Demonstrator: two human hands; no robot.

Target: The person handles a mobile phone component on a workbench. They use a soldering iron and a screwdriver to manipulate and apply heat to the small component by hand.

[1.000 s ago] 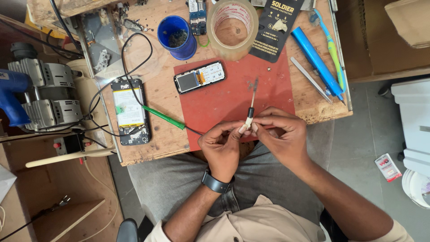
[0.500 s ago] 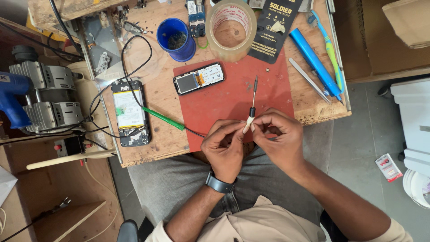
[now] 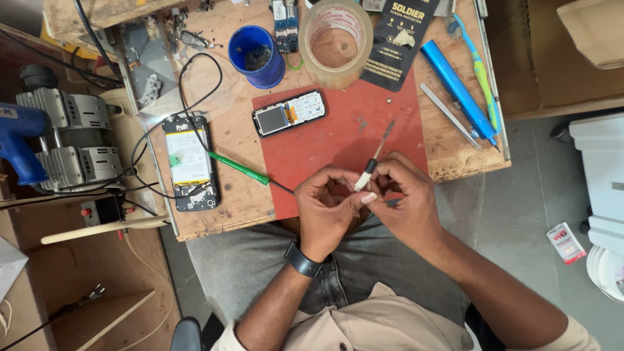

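hands: left and right pinch small screwdriver | near: opened keypad phone, red mat

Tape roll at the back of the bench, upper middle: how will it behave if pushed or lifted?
The tape roll lies flat on its side on the wooden bench, so a push probably slides it rather than rolls it. Its hollow core suggests it's light for its size. Stood on edge it would likely roll.

Rough scuffed wooden bench, matt red rubbery mat, glossy clear tape roll, blue plastic cup
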